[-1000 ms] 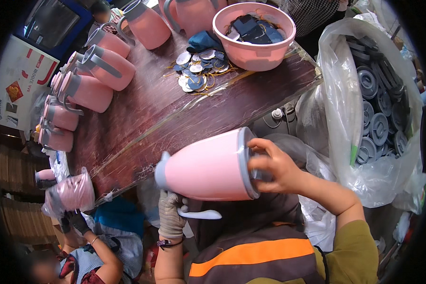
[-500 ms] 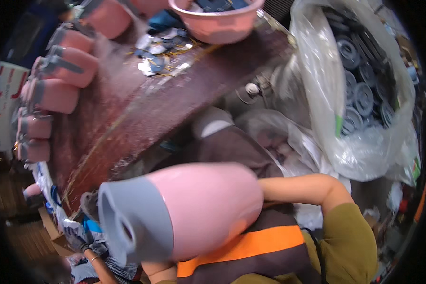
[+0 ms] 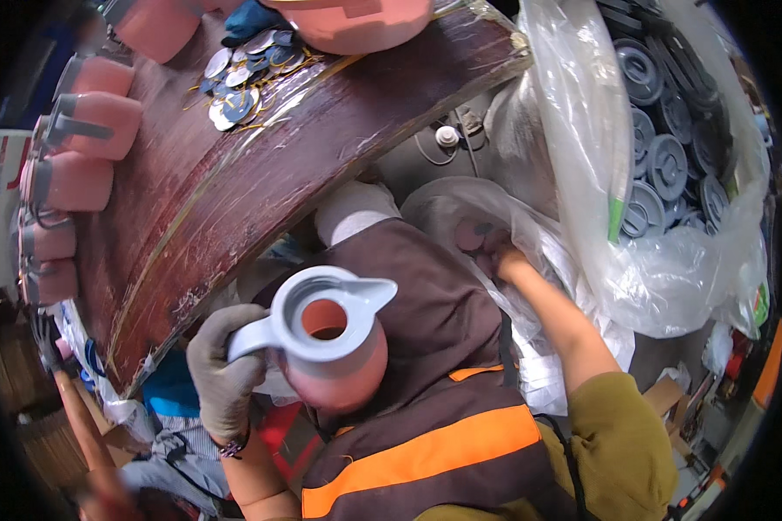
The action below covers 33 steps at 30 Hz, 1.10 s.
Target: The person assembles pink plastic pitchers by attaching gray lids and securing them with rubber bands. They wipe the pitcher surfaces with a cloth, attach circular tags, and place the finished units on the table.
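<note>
Wine-red tabletop (image 3: 235,187) lay beyond gloved left hand (image 3: 223,369), fingers gripping pink spouted jug (image 3: 343,382) by its handle (image 3: 250,339), probably to steady it upright. Plastic bag (image 3: 543,227) surrounded right hand's (image 3: 493,253) fingers; grip unclear.

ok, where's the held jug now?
Head view, below and left of centre: the pink jug hangs by its handle from the gloved left hand, over the brown apron, near the table.

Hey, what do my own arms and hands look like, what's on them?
Your left hand wears a grey fabric glove, with a dark patterned bracelet at the wrist. Your right arm has a short olive sleeve. Your right hand is too shadowed to tell whether it's gloved.
</note>
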Each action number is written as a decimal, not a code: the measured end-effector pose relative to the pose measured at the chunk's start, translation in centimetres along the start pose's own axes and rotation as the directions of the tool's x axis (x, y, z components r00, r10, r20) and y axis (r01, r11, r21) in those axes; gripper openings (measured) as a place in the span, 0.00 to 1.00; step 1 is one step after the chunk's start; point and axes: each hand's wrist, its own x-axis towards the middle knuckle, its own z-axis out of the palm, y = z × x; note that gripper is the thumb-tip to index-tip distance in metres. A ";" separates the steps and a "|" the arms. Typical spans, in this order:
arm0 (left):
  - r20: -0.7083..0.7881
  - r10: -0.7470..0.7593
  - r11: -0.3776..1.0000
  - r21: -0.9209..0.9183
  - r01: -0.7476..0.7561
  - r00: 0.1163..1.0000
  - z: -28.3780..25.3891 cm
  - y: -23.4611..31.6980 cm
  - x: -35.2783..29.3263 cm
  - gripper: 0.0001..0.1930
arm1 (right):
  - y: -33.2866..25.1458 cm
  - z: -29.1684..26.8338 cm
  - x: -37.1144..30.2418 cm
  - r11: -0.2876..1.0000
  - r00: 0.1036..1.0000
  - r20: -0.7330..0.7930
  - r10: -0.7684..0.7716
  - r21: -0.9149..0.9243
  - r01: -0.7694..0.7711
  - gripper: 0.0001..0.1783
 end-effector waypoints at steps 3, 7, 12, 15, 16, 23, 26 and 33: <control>0.009 -0.078 0.995 0.062 0.078 0.997 1.5 0.1 0.5 0.18 | 2.0 4.4 -0.6 0.871 0.976 -0.153 -0.153 -0.488 0.061 0.23; 0.034 -0.052 0.996 0.068 0.049 0.998 1.8 0.0 0.7 0.18 | 1.5 2.7 0.2 0.991 0.921 -0.384 -0.067 -0.131 0.018 0.24; 0.096 0.099 0.985 0.133 -0.111 0.990 2.7 -0.1 0.8 0.18 | -5.6 -11.6 -3.2 0.629 0.963 -0.242 -0.117 0.732 0.261 0.26; 0.139 0.100 0.985 0.126 -0.118 0.985 3.4 -0.2 0.0 0.19 | -12.5 -21.5 -11.2 -0.172 0.865 -0.234 -0.444 0.970 0.174 0.26; 0.159 0.104 0.982 0.141 -0.127 0.982 3.6 0.0 -0.1 0.19 | -14.2 -23.6 -13.1 -0.210 0.804 -0.215 -0.555 0.971 0.115 0.26; 0.186 0.225 0.922 0.278 -0.271 0.956 4.2 0.3 -1.9 0.19 | -21.9 -26.5 -18.4 0.285 0.732 -0.204 -0.650 0.827 0.484 0.30; 0.175 0.307 0.894 0.285 -0.347 0.935 4.4 -0.3 -2.7 0.20 | -23.5 -26.2 -21.6 0.457 0.671 -0.365 -0.645 0.520 0.722 0.48; 0.179 0.481 0.792 0.331 -0.513 0.858 2.1 -3.8 -0.2 0.16 | -27.0 -24.7 -22.2 0.156 0.101 -0.532 -0.841 -0.061 0.986 0.36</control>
